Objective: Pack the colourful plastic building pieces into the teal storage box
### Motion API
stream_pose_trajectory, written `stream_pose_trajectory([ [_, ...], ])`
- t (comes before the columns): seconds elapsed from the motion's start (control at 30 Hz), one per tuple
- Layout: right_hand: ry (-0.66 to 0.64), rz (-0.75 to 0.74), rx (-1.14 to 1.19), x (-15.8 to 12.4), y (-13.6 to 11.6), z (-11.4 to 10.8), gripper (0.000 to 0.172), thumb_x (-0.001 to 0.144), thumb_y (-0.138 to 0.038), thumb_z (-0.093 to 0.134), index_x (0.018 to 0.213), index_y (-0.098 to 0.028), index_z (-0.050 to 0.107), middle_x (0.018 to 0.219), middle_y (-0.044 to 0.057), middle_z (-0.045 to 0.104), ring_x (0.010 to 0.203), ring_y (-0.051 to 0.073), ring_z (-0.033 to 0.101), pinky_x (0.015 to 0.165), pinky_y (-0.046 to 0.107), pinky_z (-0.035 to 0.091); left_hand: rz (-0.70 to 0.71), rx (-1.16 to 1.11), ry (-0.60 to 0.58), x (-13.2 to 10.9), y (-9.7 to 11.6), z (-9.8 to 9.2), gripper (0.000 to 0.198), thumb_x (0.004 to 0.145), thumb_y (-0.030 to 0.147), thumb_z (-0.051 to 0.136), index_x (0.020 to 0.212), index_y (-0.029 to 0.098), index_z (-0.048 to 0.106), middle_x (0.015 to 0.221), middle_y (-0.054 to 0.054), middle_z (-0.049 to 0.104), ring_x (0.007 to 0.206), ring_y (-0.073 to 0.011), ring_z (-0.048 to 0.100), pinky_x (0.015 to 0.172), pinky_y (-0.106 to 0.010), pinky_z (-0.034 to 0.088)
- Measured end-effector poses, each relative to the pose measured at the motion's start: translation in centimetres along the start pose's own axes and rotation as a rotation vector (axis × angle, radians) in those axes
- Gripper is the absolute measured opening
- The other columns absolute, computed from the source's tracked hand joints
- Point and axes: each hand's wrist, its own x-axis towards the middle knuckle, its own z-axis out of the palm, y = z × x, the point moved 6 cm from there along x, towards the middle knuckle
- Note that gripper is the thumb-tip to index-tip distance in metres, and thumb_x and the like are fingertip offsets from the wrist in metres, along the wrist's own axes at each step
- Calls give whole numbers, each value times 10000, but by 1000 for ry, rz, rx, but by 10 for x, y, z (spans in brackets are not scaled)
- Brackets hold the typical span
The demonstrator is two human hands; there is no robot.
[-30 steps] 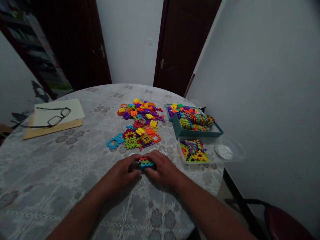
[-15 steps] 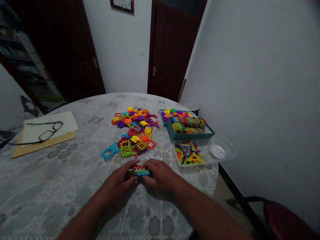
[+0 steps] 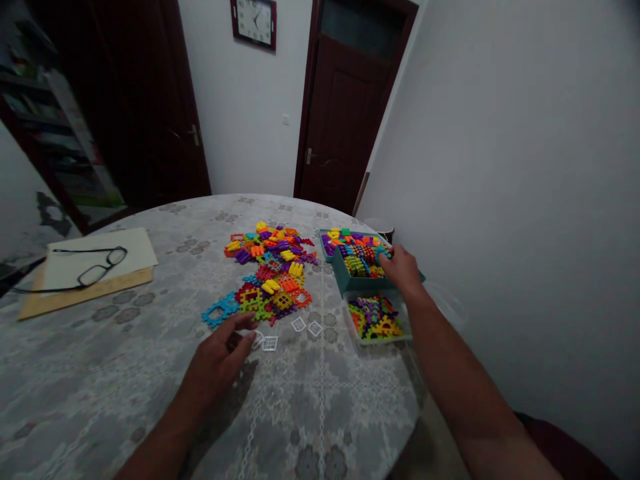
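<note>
Rows of coloured pieces [image 3: 357, 267] lie in the teal box [image 3: 367, 284] right of centre, where the right hand [image 3: 404, 270] grasps blue pieces [image 3: 383, 253]; jumbled pieces [image 3: 375, 315] occupy the clear tub [image 3: 381, 342] below. Left hand [image 3: 220, 355], lower centre: cannot tell.

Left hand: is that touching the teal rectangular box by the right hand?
Apart: the head view shows grey tablecloth between the left hand and teal box.

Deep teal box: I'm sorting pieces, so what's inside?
Rows of multicoloured pieces show in the deep teal box. The right hand hides part of its right side; anything beneath the top pieces is covered.
</note>
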Motion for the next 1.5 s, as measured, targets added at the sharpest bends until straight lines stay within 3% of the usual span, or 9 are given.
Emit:
stream_pose_trajectory([
  [0.13,-129,13,-120,17,8,38,401,1008,-333,622,1288,-69,732,1216,244,795,1118,302,761,908,305,505,-18,78,96,3,-7,-11,519,944,621,592,1233,216,741,937,-53,808,748,-233,734,711,-332,576],
  [0.27,-160,-8,-119,19,8,56,419,986,-379,669,1271,-86,763,1183,221,812,1084,291,775,887,298,511,-59,97,133,5,-14,-16,525,959,635,588,1245,221,739,944,-49,806,775,-238,745,723,-326,563],
  [0.47,-124,-24,-125,32,22,42,436,1016,-369,622,1319,-84,751,1256,230,794,1155,300,754,888,291,499,-55,81,117,4,-14,-14,524,952,630,593,1234,214,740,929,-50,800,800,-245,743,729,-328,555],
  [0.67,-102,-13,-91,38,39,25,410,1001,-391,635,1232,-92,793,1154,194,819,1033,285,760,790,282,469,-64,105,129,5,-14,-15,506,955,633,589,1222,236,753,1001,-65,812,859,-262,756,737,-334,562],
  [0.87,-182,-38,-63,31,33,36,350,986,-382,643,1143,-123,819,1021,137,834,955,250,753,738,254,458,-61,115,132,5,-14,-14,481,943,620,584,1189,247,762,999,-65,819,833,-264,753,697,-332,552],
  [1.1,-257,-73,-29,28,9,55,383,982,-420,707,1170,-100,801,1145,190,814,1043,269,751,823,263,494,-38,128,104,7,-17,-12,522,939,649,580,1198,233,761,1012,-70,832,855,-266,763,737,-333,562],
  [1.27,-425,-169,89,28,5,57,466,1111,-491,528,1085,-120,808,931,88,818,792,183,730,715,228,514,-44,145,96,7,-19,-12,507,945,633,580,1189,232,771,1090,-87,839,927,-286,778,803,-353,583],
  [1.37,-446,-197,107,30,13,51,428,1129,-403,462,1189,-132,788,980,52,820,762,156,716,681,210,513,-24,149,99,7,-17,-12,484,941,621,589,1179,243,775,1101,-82,840,944,-288,782,837,-356,591],
  [1.5,-388,-205,28,37,27,44,288,1002,-263,607,1172,-158,814,987,42,824,875,179,723,749,215,502,-9,160,110,8,-15,-11,457,924,610,596,1134,253,789,1102,-78,846,935,-292,789,843,-358,603],
])
